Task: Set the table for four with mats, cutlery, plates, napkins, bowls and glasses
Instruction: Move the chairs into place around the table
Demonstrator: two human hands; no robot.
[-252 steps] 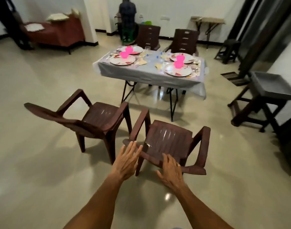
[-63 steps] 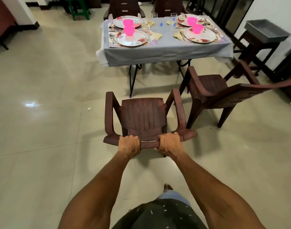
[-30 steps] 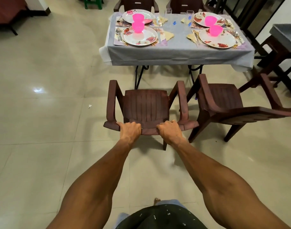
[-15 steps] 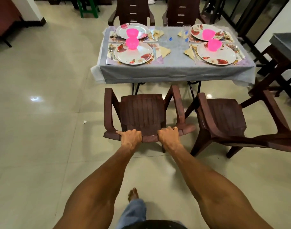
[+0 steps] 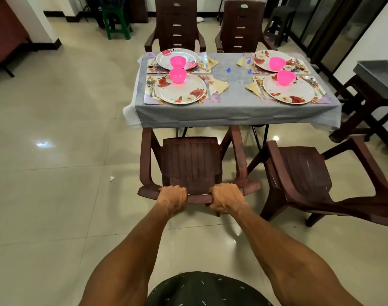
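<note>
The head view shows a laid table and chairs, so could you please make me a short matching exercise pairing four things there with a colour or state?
Things:
1. bowls
2. tablecloth
3. held chair
4. stool

Colour or state:
A. green, by the far wall
B. pink, one on each plate
C. under the grip of the left hand and right hand
D. grey, hanging over the table edge

Pairs: 1-B, 2-D, 3-C, 4-A
</note>
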